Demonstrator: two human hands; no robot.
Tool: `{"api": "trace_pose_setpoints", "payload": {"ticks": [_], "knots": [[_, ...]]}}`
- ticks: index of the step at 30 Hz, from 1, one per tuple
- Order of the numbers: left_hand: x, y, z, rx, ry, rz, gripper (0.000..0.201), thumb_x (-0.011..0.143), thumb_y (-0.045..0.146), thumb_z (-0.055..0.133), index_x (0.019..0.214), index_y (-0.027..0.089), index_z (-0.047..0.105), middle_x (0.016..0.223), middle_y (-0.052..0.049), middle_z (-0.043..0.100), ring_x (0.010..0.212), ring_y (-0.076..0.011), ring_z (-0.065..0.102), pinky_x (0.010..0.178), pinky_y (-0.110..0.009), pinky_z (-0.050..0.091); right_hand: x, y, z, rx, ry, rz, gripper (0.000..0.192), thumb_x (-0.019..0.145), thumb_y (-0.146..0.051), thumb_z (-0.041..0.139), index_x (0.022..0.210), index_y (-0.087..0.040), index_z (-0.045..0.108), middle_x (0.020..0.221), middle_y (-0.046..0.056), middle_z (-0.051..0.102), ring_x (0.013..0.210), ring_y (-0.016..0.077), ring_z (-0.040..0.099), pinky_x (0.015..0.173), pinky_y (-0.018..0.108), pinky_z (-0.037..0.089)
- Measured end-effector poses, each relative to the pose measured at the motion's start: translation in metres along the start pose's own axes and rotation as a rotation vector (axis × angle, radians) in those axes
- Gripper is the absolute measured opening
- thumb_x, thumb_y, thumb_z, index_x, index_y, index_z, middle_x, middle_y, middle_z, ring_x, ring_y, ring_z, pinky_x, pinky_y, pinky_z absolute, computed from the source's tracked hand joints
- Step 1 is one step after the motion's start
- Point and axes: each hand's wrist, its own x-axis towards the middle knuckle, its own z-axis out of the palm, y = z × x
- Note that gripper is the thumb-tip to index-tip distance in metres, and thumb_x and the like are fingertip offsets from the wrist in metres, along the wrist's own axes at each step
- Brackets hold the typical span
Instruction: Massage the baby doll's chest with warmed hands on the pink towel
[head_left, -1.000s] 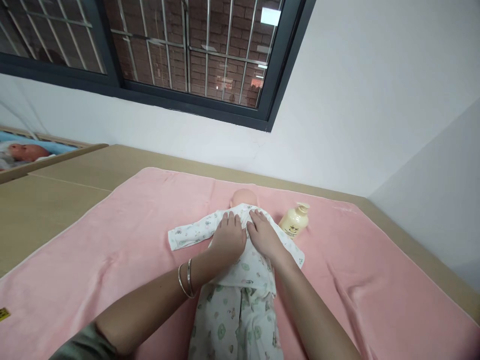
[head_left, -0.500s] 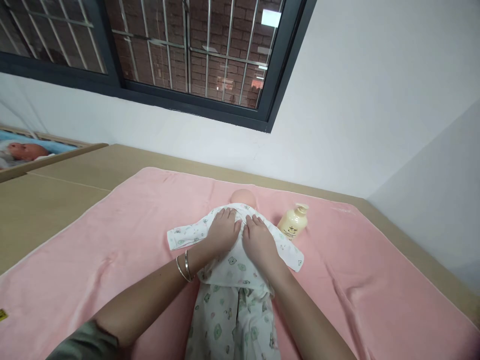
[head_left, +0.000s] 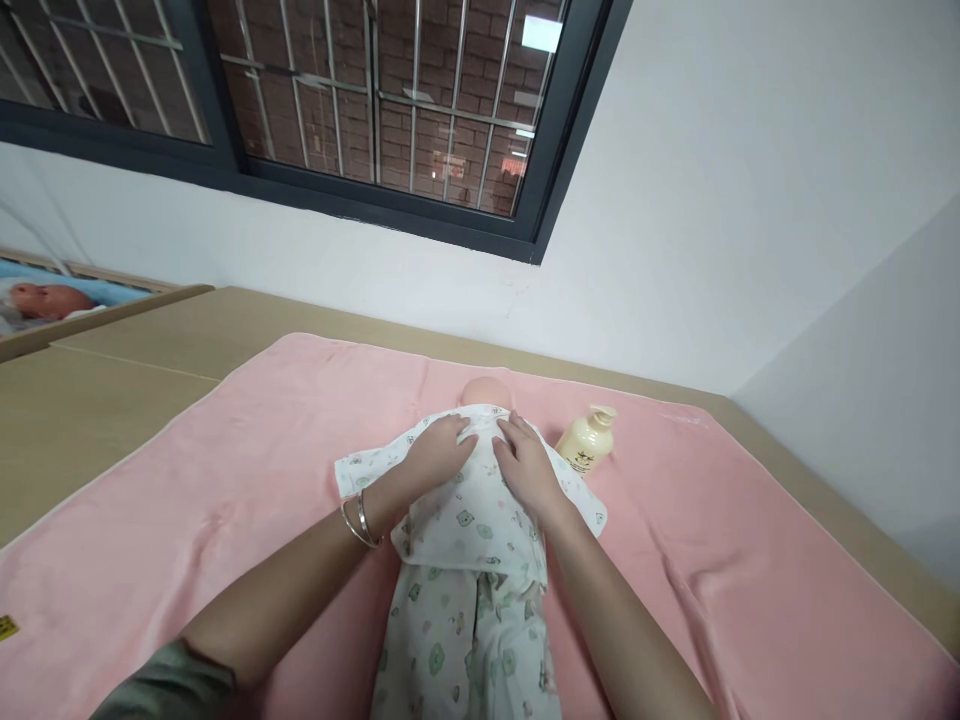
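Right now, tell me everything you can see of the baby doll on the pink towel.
The baby doll lies along the pink towel, its bald, peach-coloured head at the far end; no face shows. It wears a soft white top and trousers printed with small green figures. One sleeve lies flat out to the left, seemingly empty. The left hand and right hand rest flat on its upper body, fingers near the collar. A cream pump bottle lies close beside it, apart.

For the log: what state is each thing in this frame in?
left hand: flat on the doll's chest, open
right hand: flat on the chest, open
doll: lying on its back, dressed
pump bottle: tilted, untouched
pink towel: spread out, wrinkled
window: barred
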Motion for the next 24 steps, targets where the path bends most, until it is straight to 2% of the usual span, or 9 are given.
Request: {"api": "trace_pose_setpoints", "payload": {"ticks": [3,5,10,15,17,21,24], "knots": [[0.007,-0.006,-0.011,-0.076,-0.025,-0.045,0.039,0.093,0.031,0.044,0.12,0.017,0.068,0.129,-0.01,0.069,0.121,-0.0255,0.063,0.101,-0.036,0.049,-0.006,-0.011,0.0,-0.028,0.098,-0.082,0.048,0.096,-0.03,0.041,0.14,-0.015,0.056,0.161,0.01,0.031,0.15,0.0238,0.028,0.122,0.043,0.026],[0.009,-0.008,-0.016,-0.121,-0.014,-0.045,0.038,0.092,0.027,0.043,0.117,0.018,0.07,0.126,-0.008,0.071,0.118,-0.024,0.065,0.1,-0.033,0.05,-0.009,-0.016,0.002,-0.068,0.11,-0.128,0.049,0.096,-0.029,0.041,0.142,-0.016,0.054,0.162,0.009,0.028,0.151,0.024,0.024,0.122,0.044,0.025],[0.007,-0.001,-0.031,-0.148,0.011,-0.06,0.045,0.091,0.027,0.043,0.126,0.013,0.066,0.133,-0.01,0.066,0.123,-0.0241,0.063,0.105,-0.033,0.047,-0.012,-0.02,0.011,-0.17,-0.103,-0.16,0.049,0.099,-0.033,0.041,0.144,-0.018,0.051,0.16,0.01,0.034,0.151,0.0287,0.023,0.123,0.053,0.017],[0.005,0.003,-0.045,-0.113,-0.001,-0.094,0.05,0.088,0.024,0.044,0.133,0.011,0.062,0.139,-0.011,0.062,0.129,-0.0239,0.059,0.108,-0.032,0.045,-0.012,-0.021,0.009,-0.178,-0.003,-0.15,0.051,0.099,-0.032,0.042,0.146,-0.015,0.048,0.163,0.012,0.024,0.153,0.028,0.018,0.124,0.051,0.016],[0.007,-0.001,-0.047,-0.075,-0.025,-0.101,0.052,0.085,0.021,0.045,0.134,0.011,0.061,0.141,-0.011,0.06,0.131,-0.0243,0.057,0.109,-0.032,0.043,-0.012,-0.022,0.009,-0.208,-0.046,-0.151,0.052,0.099,-0.033,0.042,0.149,-0.017,0.045,0.164,0.011,0.023,0.153,0.0295,0.015,0.124,0.053,0.014],[0.012,-0.01,-0.047,0.001,-0.112,-0.081,0.047,0.081,0.018,0.047,0.123,0.013,0.068,0.132,-0.013,0.067,0.121,-0.0276,0.063,0.101,-0.033,0.047,-0.011,-0.025,0.005,-0.246,-0.209,-0.133,0.053,0.101,-0.04,0.041,0.151,-0.022,0.042,0.164,0.009,0.024,0.154,0.0309,0.013,0.122,0.058,0.013],[0.013,-0.012,-0.048,0.023,-0.143,-0.059,0.041,0.08,0.017,0.047,0.113,0.016,0.071,0.12,-0.013,0.073,0.111,-0.0277,0.068,0.093,-0.033,0.05,-0.012,-0.027,-0.006,-0.247,-0.223,-0.12,0.054,0.1,-0.041,0.043,0.151,-0.022,0.042,0.165,0.01,0.02,0.154,0.0296,0.011,0.122,0.056,0.012]]}}
